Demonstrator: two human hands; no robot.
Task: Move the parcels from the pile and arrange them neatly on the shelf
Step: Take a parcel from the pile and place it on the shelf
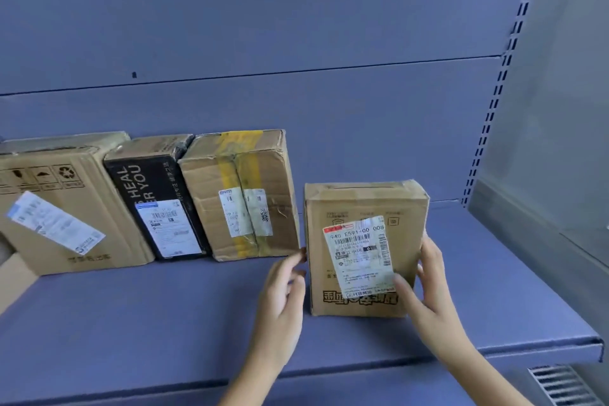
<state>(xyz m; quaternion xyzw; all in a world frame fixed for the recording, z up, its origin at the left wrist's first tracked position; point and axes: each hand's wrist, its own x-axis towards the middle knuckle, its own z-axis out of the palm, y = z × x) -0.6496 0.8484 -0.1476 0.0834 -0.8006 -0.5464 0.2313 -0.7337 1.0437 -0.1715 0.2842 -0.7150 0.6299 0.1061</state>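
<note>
Both forearms reach in from the bottom edge. The left hand (283, 300) is turned on its side, fingers loosely spread and holding nothing. Its blurred tips are just beside the left edge of the small carton (362, 204); whether they touch it cannot be told. The right hand (425, 290) grips that carton, thumb across the lower front face and fingers curled round the right side.

The carton stands upright on the blue shelf (164, 306), towards the right and a little forward of the others. Its white shipping label (359, 254) reads "940 E591-00 008" above a barcode.

There are four parcels in all. Behind and to the left, three stand side by side against the back panel (296, 26):
- a yellow-taped carton (240, 194)
- a black box (155, 198) printed "HEAL" and "YOU"
- a large carton (66, 208) with a recycling symbol
</note>
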